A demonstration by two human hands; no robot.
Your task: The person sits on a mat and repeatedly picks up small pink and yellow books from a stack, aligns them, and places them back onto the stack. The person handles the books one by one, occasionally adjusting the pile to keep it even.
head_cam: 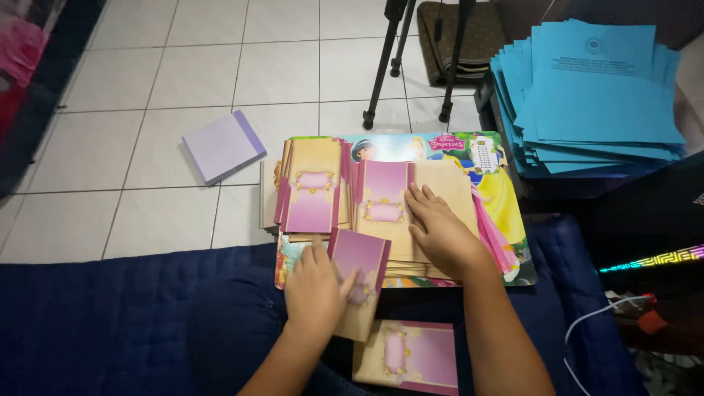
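Left hand point(317, 290): fingers curled round a folded pink-and-tan card point(359, 282), thumb on its face, other fingers behind. Card is lifted clear of the board, tilted, lower edge twd the person's lap. Grip sits at the card's left edge, prob. so the pink panel stays visible and the fold stays shut.

Right hand point(440, 231): fingers loose and spread, palm down, holding nothing. Presses flat on the right-hand card stack point(389, 202), likely to stop loose cards sliding while the other hand works.

Support: cartoon-printed lap board point(506, 220) resting across the knees, acting as a work surface. Two stacks lie on it side by side: right-hand stack under the palm, left-hand card stack point(312, 198) just beside it, fanned slightly, untouched. Stacks kept apart, which suggests sorting, tho which is done vs. pending can't be told.

Below board, near edge: one more card point(411, 356) lies flat on the lap, apart from both stacks.

Surroundings:
- dark blue cushion point(110, 323) under and around the person
- white tiled floor point(147, 88) ahead
- lilac pad point(224, 145) on the floor, well apart from the board, to the left
- tripod legs point(389, 59) beyond the board
- pile of blue sheets point(594, 95) at upper right, fanned, out of reach of both hands
- white cable point(594, 323) at right, near the cushion edge
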